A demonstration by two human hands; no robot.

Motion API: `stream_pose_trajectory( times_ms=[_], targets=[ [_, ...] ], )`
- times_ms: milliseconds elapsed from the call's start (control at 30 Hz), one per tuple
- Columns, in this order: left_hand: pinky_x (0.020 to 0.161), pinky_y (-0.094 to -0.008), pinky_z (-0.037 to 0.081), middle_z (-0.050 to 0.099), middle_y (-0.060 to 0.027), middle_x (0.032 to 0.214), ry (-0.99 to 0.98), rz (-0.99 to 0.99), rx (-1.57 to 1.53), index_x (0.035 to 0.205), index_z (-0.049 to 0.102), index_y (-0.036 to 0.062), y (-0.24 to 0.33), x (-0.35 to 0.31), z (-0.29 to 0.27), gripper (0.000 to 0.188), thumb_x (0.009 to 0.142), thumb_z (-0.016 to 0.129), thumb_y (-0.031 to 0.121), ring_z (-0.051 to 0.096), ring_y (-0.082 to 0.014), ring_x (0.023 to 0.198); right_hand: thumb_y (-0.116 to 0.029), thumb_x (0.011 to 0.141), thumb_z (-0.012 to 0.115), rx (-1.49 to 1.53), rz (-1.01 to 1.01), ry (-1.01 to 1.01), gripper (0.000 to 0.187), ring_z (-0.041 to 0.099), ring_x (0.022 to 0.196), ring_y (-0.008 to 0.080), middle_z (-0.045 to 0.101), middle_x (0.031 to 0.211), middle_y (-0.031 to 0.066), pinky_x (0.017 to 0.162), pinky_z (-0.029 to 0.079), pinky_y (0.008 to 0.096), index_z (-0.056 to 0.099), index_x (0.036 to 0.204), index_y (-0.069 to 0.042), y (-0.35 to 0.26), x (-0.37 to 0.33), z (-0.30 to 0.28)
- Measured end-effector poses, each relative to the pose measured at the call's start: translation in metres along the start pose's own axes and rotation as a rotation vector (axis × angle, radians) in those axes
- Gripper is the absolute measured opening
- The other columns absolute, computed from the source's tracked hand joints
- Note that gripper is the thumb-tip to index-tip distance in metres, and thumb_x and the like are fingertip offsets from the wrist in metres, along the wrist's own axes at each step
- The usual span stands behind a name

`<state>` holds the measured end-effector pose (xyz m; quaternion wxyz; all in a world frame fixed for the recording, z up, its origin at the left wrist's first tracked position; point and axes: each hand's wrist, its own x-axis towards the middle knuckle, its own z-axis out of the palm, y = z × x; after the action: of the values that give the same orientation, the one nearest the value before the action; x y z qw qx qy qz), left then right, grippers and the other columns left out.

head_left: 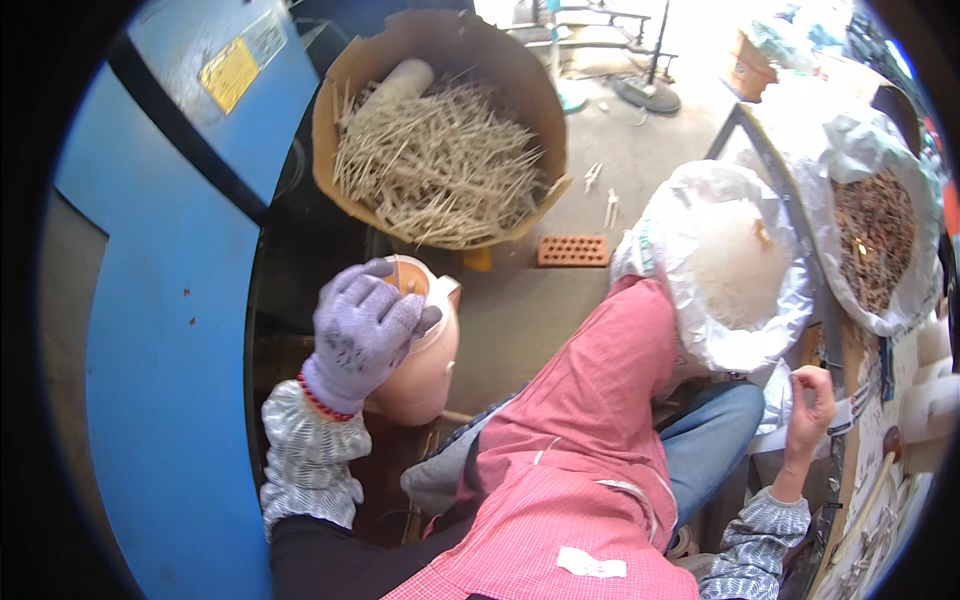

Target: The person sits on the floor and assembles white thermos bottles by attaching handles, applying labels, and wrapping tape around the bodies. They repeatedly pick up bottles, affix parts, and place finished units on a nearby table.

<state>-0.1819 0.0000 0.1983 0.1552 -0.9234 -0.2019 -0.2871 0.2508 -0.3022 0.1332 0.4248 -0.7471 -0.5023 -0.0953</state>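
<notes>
My left hand (362,325), in a lavender work glove with dark smudges, is at the rim of a pink plastic jug (425,370). Its fingers curl inward, and anything between them is hidden. Something orange-brown shows inside the jug's mouth. My bare right hand (812,405) is at the far right, beside a white plastic bag (735,345) with a pale, whitish mass in it. Thumb and fingers are bent together there, close to a strip of white plastic; whether they grip it does not show clearly.
A large round brown drum (340,120) ahead holds many thin pale plastic pieces and a white cylinder. A blue machine cabinet (170,350) stands left. On the floor lies a red perforated brick (572,251). Another white bag (840,270) at right holds brown bits.
</notes>
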Motion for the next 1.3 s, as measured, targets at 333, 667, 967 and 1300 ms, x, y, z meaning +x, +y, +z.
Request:
stream_pose_trajectory(
  times_ms=[333,667,967,1300],
  targets=[
    [0.057,-0.0369,0.052,0.065,-0.013,0.073,0.08,0.028,-0.535,0.092,0.067,0.0065,0.092,0.241,0.032,0.024,0.09,0.062,0.03,0.066,-0.0281,0.065,0.012,0.072,0.071,0.608,0.119,0.128,0.021,0.058,0.078,0.0157,0.061,0.084,0.007,0.073,0.046,0.025,0.062,0.085,-0.002,-0.046,-0.016,-0.035],
    [0.096,-0.0365,0.047,0.068,-0.0137,0.109,-0.594,-0.21,-1.272,0.119,0.066,0.0102,0.164,0.209,0.23,0.047,0.082,0.071,0.039,0.064,-0.0255,0.106,-0.002,0.083,0.072,0.958,0.669,-0.159,0.008,0.057,0.072,0.0038,0.064,0.079,-0.0028,0.067,0.046,0.0182,0.066,0.088,-0.003,-0.03,-0.017,0.054],
    [0.117,-0.038,0.023,0.012,-0.0096,0.158,-0.362,-0.316,-1.84,0.142,0.044,0.0101,0.145,0.143,0.247,0.076,0.077,0.081,0.024,0.014,-0.0236,0.146,-0.01,0.085,0.072,0.832,0.711,-0.405,0.011,0.05,0.067,0.0012,0.06,0.077,-0.0048,0.062,0.041,0.0168,0.066,0.089,-0.002,-0.026,0.014,0.087],
    [0.113,-0.0384,0.03,0.036,-0.0143,0.151,-0.153,-0.263,-1.719,0.125,0.064,0.0113,0.169,0.124,0.25,0.041,0.085,0.07,0.013,0.033,-0.0277,0.14,-0.012,0.084,0.072,0.709,0.769,-0.588,0.011,0.044,0.065,0.0007,0.055,0.071,-0.0076,0.059,0.034,0.0175,0.067,0.086,-0.002,-0.022,0.039,0.078]
  ],
)
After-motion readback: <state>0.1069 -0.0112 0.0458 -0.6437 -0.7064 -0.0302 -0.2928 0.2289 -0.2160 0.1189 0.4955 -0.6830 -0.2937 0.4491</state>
